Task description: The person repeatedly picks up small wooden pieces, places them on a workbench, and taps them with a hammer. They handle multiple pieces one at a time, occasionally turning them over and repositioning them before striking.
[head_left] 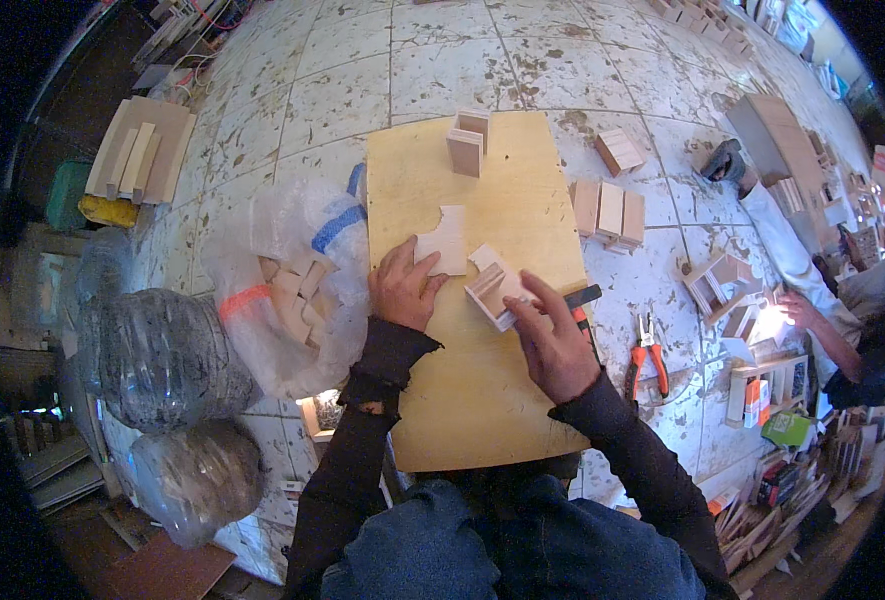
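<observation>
A yellow board (482, 410) lies in front of my lap. My left hand (405, 285) grips the lower left edge of a flat, pale wooden piece (449, 245) with a curved notch at its upper left corner. Just right of it, my right hand (557, 345) holds a small open wooden box (484, 300) by its right side, thumb and fingers against the wall. The box sits tilted on the board, and a notched end (484, 257) shows at its far side. Toward the board's far edge stands another small wooden box (468, 145), upright.
Left of the board, a clear plastic bag (292, 300) holds wooden pieces. Pliers (646, 355) with orange handles lie on the tiled floor at right, near a black-headed hammer (582, 297). Wooden boxes (610, 212) stand beyond. At far right, another person's hand (802, 308) works among wooden frames.
</observation>
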A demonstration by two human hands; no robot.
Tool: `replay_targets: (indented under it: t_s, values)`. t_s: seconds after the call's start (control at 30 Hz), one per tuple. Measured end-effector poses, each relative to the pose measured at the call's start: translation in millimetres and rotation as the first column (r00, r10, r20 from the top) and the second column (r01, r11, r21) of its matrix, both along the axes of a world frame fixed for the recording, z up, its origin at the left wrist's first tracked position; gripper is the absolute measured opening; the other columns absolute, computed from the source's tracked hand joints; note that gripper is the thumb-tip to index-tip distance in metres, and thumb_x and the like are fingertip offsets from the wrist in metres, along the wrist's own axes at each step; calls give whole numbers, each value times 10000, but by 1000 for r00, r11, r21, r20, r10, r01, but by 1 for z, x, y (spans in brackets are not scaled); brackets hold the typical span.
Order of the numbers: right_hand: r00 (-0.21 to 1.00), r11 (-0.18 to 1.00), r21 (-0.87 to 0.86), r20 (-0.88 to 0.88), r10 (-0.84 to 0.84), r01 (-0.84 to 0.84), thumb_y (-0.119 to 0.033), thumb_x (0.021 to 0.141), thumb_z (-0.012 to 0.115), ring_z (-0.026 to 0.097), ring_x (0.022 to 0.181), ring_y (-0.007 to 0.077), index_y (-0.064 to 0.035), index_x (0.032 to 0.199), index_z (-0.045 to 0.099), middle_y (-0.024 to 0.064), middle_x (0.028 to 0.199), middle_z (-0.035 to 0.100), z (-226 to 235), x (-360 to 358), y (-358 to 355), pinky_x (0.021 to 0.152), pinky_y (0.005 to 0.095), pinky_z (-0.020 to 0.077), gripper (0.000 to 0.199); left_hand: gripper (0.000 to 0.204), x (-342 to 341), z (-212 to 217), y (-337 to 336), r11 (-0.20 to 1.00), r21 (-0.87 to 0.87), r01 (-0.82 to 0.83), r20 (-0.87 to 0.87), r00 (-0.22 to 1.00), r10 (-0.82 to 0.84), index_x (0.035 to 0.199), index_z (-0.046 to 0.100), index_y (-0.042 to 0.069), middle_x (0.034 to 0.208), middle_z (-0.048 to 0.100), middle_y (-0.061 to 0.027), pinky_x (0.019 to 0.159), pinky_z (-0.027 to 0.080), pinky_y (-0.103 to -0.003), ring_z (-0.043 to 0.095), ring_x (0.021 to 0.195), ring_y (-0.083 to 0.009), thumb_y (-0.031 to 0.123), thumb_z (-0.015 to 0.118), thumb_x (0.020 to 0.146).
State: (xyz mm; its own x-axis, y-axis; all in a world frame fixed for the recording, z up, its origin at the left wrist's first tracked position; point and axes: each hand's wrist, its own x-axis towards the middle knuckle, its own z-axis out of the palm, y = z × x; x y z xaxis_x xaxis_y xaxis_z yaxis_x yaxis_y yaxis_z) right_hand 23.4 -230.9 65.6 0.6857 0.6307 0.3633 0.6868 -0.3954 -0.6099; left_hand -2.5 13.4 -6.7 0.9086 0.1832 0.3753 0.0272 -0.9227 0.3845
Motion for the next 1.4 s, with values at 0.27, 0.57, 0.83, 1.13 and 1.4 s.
replay_targets:
  t_s: [0.27, 0.57, 0.83, 1.13, 1.4]
  values:
    - [999, 995, 96, 40, 21, -25, 56, 835, 655, 629, 1017, 321, -10, 1234, 532, 193, 1225, 553, -9, -8, 9, 836, 354, 542, 424, 173, 7, 21, 5, 835, -503, -223, 77, 951, 300, 1063, 689, 71, 1052, 685, -134, 835, 532, -393, 661, 965, -285, 110, 619, 909]
    - [987, 928, 341, -101, -124, 151, 52, 823, 686, 625, 1062, 293, -13, 1228, 503, 211, 1266, 517, -13, -16, 32, 817, 335, 576, 449, 308, -44, 77, -71, 952, -304, 41, 278, 959, 48, 1058, 709, 85, 1176, 563, -155, 828, 542, -363, 605, 1034, -295, 40, 765, 759]
    - [973, 950, 210, -52, -227, 233, 16, 836, 693, 678, 958, 256, -7, 1087, 634, 181, 1193, 587, -5, -15, 19, 727, 308, 604, 260, 276, -55, 68, -88, 888, -457, -50, 234, 956, 174, 1016, 725, 75, 1010, 626, -108, 757, 530, -334, 635, 879, -249, 29, 772, 748]
    - [952, 921, 248, -30, -304, 302, -6, 798, 740, 711, 832, 223, -40, 1015, 708, 169, 1118, 655, 0, -15, 20, 642, 282, 583, 222, 232, -55, 73, -93, 846, -532, -22, 216, 963, 161, 993, 744, 59, 946, 642, -104, 752, 538, -305, 652, 867, -222, -14, 744, 773]
    - [944, 924, 216, 26, -329, 316, -32, 770, 769, 712, 787, 229, -66, 1007, 723, 194, 1163, 655, -5, -18, 19, 668, 293, 571, 244, 273, -53, 66, -90, 919, -392, 41, 321, 942, 94, 1017, 731, 52, 943, 622, -100, 715, 549, -321, 661, 870, -250, -61, 709, 769]
